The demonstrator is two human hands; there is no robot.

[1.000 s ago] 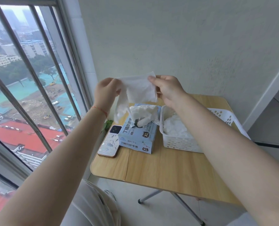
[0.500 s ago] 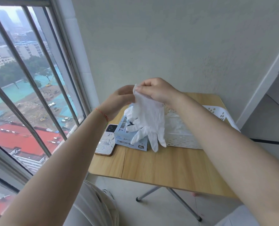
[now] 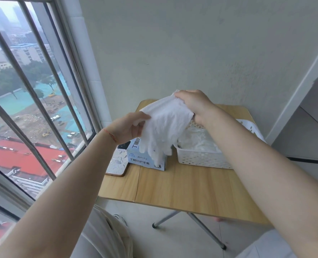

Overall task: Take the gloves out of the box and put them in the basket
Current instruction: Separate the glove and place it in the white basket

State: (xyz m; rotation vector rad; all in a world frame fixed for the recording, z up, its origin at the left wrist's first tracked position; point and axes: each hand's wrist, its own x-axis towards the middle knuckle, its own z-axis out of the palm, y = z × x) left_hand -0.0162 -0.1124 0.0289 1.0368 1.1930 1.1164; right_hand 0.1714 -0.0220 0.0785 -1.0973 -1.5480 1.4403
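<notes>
Holding one white glove (image 3: pixel 165 127) above the box (image 3: pixel 147 157), the left hand (image 3: pixel 130 127) and right hand (image 3: pixel 193 105) are pinching its cuff. Releasing short of the basket (image 3: pixel 202 159) is risking a drop onto the table (image 3: pixel 182 187).

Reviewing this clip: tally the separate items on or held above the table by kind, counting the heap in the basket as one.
White glove, held by left hand and right hand: 1
Blue glove box: 1
White perforated basket: 1
Heap of white gloves in the basket (individual gloves cannot be told apart): 1
Phone: 1
Total: 5
</notes>
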